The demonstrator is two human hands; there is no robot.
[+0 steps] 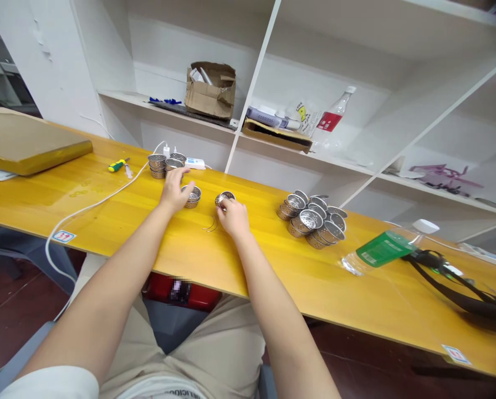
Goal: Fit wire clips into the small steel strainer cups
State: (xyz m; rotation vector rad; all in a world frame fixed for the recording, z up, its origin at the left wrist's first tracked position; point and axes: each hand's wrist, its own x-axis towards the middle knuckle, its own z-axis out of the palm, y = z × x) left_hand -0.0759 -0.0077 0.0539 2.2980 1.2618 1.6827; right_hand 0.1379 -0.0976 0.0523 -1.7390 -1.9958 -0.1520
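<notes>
My right hand (234,217) pinches the rim of a small perforated metal cup (224,195) just above or on the yellow table. My left hand (174,191) is spread open, thumb apart from the fingers. Its thumb is beside another perforated cup (193,198), partly hidden by the hand; whether they touch I cannot tell. Beyond the left fingertips, more perforated cups (157,162) stand grouped and partly stacked. Thin curved wires (210,226) lie between my hands. To the right, several stacked perforated cups (311,220) form a larger cluster.
A green-labelled bottle (384,247) lies tilted at the right, beside a black strap (451,288). At the left are a screwdriver (117,165), a white cable (93,208) and a flat cardboard box (31,145). White shelves (310,72) rise behind the table (189,249).
</notes>
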